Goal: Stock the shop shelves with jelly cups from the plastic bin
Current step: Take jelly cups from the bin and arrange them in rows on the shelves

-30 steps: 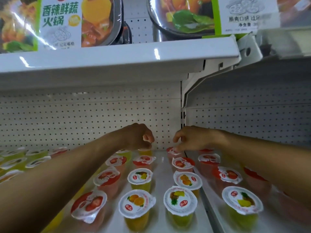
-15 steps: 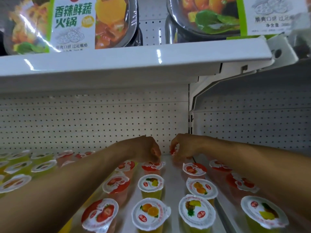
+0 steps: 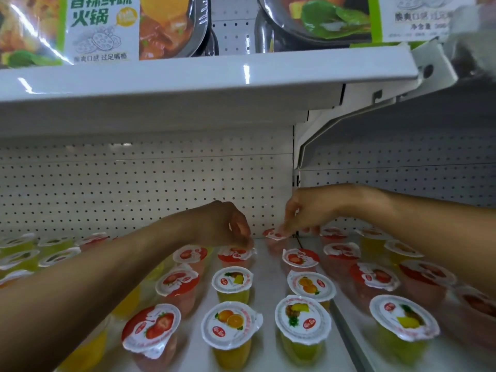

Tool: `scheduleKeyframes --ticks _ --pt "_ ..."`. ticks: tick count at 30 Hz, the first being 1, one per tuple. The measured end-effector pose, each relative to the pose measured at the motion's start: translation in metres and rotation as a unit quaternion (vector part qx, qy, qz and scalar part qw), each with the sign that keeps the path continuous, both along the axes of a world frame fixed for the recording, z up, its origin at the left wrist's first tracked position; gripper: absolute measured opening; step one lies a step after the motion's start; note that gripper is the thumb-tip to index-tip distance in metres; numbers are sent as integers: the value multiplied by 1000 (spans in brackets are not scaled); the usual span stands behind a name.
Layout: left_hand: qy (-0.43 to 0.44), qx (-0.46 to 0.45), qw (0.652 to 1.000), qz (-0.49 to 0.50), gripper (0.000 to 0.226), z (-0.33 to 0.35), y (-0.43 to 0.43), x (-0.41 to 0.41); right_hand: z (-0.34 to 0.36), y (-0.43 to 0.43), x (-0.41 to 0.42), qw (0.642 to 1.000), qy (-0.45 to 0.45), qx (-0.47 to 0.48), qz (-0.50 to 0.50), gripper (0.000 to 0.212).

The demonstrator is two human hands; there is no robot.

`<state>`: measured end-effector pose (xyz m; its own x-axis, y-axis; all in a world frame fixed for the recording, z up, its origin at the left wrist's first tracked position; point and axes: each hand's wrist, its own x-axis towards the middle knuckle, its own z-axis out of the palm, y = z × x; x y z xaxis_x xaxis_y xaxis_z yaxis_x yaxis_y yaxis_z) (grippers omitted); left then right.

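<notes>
Just before the perforated back panel [image 3: 145, 183], the left hand [image 3: 228, 226] pinches a strawberry jelly cup [image 3: 235, 255] and the right hand [image 3: 314, 208] pinches a second strawberry cup [image 3: 273, 234], fingers curled onto the lid rims; the cups are probably light and squashy, so best held at the stiffer rim.

1. The left hand [image 3: 228, 226] comes down and nearer; its curled fingers now touch the rim of a red cup [image 3: 234, 254].
2. The right hand [image 3: 311, 208] lifts at the wrist; its fingers hang down and pinch the back cup [image 3: 271, 234] lid.
</notes>
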<state>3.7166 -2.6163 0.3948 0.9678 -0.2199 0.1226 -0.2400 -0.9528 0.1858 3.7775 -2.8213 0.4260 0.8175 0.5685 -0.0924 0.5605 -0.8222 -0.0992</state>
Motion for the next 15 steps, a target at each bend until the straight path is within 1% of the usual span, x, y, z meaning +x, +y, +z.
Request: scheduleKeyframes --ticks 2,4,9,13,15 --pt "15 27 999 19 26 0 -1 -4 1 -3 -8 998 33 -48 -15 50" --pt "28 45 998 30 31 -2 -3 -5 -2 -3 -13 997 42 -69 -18 52" --pt "35 52 998 28 33 -2 -3 -6 -9 3 -16 997 19 -73 -14 55" --pt "33 44 998 20 29 -3 -4 -6 -15 7 -20 996 34 -78 -2 48" --pt "32 38 999 21 28 -3 -4 -6 -17 10 -21 998 32 -61 3 42"
